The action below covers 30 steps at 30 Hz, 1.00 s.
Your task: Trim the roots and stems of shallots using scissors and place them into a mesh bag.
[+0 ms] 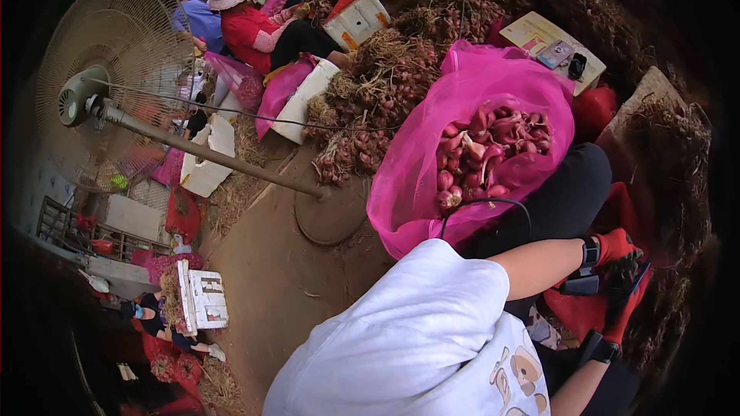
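Both my hands are at the right, close together, in red and black gloves with black straps at the wrists. My left hand (pixel 617 248) is the upper one, its fingers curled and partly hidden. Just below it my right hand (pixel 626 304) is closed around a thin dark piece with a bluish edge (pixel 641 277), too small to name. Red cloth or netting (pixel 574 312) lies beneath them near my lap. By my dark-clothed leg stands an open pink mesh bag (pixel 393 200), holding many loose shallots (pixel 493 146).
Dried shallot bunches (pixel 385 77) are heaped ahead and right. A cardboard piece (pixel 532 31) bears a phone (pixel 555 54) and a small black item. A large fan (pixel 116 92) stands left. Other people (pixel 250 27) sit among white foam boxes (pixel 204 300).
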Each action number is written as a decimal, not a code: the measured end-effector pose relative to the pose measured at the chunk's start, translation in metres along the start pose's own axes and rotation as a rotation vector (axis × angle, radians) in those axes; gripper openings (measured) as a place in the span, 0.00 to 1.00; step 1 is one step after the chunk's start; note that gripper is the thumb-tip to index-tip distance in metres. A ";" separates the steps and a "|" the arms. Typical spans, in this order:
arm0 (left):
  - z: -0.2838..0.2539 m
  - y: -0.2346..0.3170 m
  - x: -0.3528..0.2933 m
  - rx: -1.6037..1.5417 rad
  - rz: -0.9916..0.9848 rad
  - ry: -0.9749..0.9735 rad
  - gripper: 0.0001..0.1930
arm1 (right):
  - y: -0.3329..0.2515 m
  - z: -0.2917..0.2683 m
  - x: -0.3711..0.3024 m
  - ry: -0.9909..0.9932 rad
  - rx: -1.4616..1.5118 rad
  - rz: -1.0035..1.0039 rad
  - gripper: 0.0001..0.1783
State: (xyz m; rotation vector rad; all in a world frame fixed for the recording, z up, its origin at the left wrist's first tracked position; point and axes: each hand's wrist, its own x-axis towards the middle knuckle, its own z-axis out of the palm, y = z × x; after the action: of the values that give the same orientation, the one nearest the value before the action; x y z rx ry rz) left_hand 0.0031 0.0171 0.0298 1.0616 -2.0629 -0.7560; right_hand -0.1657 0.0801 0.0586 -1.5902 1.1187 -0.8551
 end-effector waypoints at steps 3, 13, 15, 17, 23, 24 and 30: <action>-0.002 0.006 -0.004 -0.077 -0.043 0.061 0.14 | -0.027 0.013 -0.004 0.164 -0.409 -0.389 0.22; -0.005 0.045 0.001 -0.854 -0.665 0.267 0.18 | 0.002 0.008 -0.005 0.066 0.530 -0.050 0.21; -0.011 0.053 0.007 -0.869 -0.583 0.145 0.22 | -0.023 0.004 0.000 0.096 0.680 -0.030 0.20; -0.009 0.052 0.007 -0.814 -0.573 0.227 0.20 | -0.054 0.013 0.004 0.135 0.643 -0.049 0.18; 0.000 0.026 -0.003 -0.791 -0.392 0.230 0.14 | -0.004 -0.013 0.009 -0.012 0.688 0.131 0.18; -0.006 0.028 -0.004 -0.759 -0.269 0.170 0.13 | -0.007 -0.005 0.003 0.024 0.564 0.032 0.18; -0.081 0.081 -0.002 -0.772 0.303 -0.253 0.14 | -0.020 -0.031 -0.027 0.297 -0.696 -0.450 0.20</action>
State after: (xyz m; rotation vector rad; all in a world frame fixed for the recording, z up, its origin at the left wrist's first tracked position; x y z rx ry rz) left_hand 0.0314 0.0446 0.1370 0.2269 -1.7970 -1.4125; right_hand -0.1977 0.0982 0.0863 -2.4114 1.3839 -1.0874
